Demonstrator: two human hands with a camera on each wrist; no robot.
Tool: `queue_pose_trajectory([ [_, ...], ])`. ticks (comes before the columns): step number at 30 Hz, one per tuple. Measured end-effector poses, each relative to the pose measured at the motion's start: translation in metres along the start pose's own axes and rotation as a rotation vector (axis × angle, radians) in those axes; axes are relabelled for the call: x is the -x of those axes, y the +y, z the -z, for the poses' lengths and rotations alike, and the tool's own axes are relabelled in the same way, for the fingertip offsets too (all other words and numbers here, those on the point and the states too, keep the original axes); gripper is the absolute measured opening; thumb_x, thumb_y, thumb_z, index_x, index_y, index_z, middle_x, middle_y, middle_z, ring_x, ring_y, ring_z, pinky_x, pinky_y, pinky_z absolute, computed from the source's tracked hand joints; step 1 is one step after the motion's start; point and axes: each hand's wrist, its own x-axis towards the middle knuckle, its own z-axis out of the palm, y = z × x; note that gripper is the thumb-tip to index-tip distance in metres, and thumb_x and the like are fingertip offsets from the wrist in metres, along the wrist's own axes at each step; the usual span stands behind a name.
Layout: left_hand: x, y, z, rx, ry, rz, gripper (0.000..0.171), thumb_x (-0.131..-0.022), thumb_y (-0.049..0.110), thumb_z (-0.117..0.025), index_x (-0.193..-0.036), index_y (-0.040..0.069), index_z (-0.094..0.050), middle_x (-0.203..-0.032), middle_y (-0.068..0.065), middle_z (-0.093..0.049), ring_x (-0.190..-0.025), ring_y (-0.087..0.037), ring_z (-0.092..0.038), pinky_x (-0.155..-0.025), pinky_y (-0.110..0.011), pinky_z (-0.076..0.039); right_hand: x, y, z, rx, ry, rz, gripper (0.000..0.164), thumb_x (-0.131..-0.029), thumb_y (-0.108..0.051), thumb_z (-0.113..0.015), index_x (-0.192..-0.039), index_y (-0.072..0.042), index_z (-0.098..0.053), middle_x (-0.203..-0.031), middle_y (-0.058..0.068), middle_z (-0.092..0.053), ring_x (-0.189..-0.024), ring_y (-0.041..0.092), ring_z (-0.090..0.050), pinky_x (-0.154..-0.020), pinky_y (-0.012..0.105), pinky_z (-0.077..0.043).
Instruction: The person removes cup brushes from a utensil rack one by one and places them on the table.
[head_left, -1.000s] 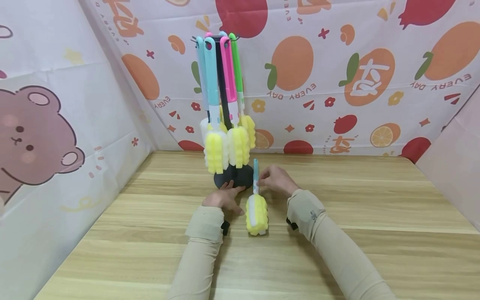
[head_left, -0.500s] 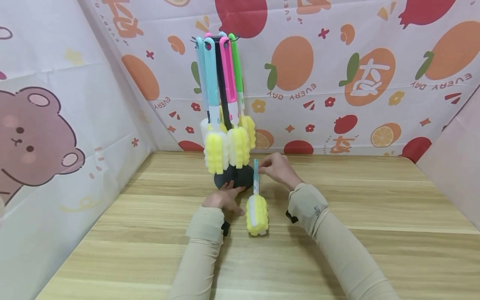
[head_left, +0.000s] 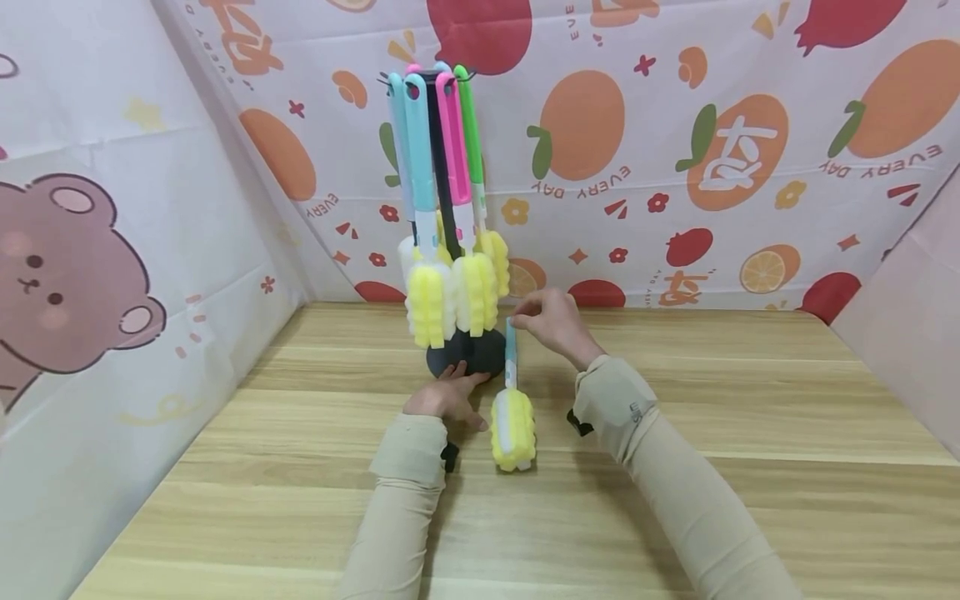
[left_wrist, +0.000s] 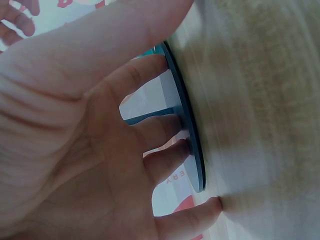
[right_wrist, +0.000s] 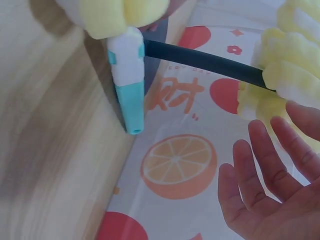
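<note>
A bottle brush with a yellow and white sponge head and a blue handle lies on the table, handle pointing away from me. My right hand is over the far end of that handle. In the right wrist view, the same hand has its fingers spread and stands apart from the blue handle. My left hand rests its fingertips on the round dark base of a stand. Up close in the left wrist view, several fingers lie spread across the base's edge.
Several more sponge brushes hang by blue, pink and green handles from the stand's black pole, their sponge heads above the base. Behind the wooden table hangs a fruit-printed cloth; a bear-printed cloth is at left.
My right hand has slid away from me along the brush's handle, from its lower part to its far tip. The left hand stays on the base, and the brush lies where it was.
</note>
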Motion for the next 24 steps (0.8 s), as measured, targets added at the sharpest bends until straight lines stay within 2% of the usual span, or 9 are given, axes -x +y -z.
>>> queue_pose_trajectory([
  [10, -0.001, -0.001, 0.000, -0.001, -0.003, 0.001, 0.084, -0.091, 0.026, -0.079, -0.160, 0.017, -0.034, -0.168, -0.020, -0.007, -0.154, -0.037, -0.002, -0.118, -0.057, -0.018, -0.007, -0.017, 0.010, -0.092, 0.096, 0.023, 0.020, -0.095, -0.011, -0.072, -0.109, 0.003, -0.076, -0.106, 0.013, -0.072, -0.096, 0.027, -0.062, -0.083, 0.040, -0.051],
  [17, -0.001, 0.001, -0.001, -0.010, 0.006, -0.007, 0.084, -0.090, 0.025, -0.080, -0.160, 0.017, -0.034, -0.168, -0.021, -0.008, -0.154, -0.038, -0.003, -0.118, -0.057, -0.019, -0.009, -0.022, 0.015, -0.123, 0.149, 0.052, 0.017, -0.095, -0.009, -0.071, -0.105, 0.003, -0.076, -0.102, 0.013, -0.072, -0.090, 0.026, -0.062, -0.077, 0.036, -0.050],
  [24, -0.001, 0.000, -0.002, -0.012, 0.008, -0.004, 0.084, -0.090, 0.025, -0.080, -0.160, 0.016, -0.035, -0.168, -0.021, -0.008, -0.154, -0.037, -0.003, -0.118, -0.057, -0.019, -0.012, -0.030, 0.016, -0.142, 0.197, 0.077, 0.018, -0.096, -0.011, -0.071, -0.106, 0.002, -0.075, -0.104, 0.013, -0.073, -0.091, 0.026, -0.064, -0.081, 0.036, -0.052],
])
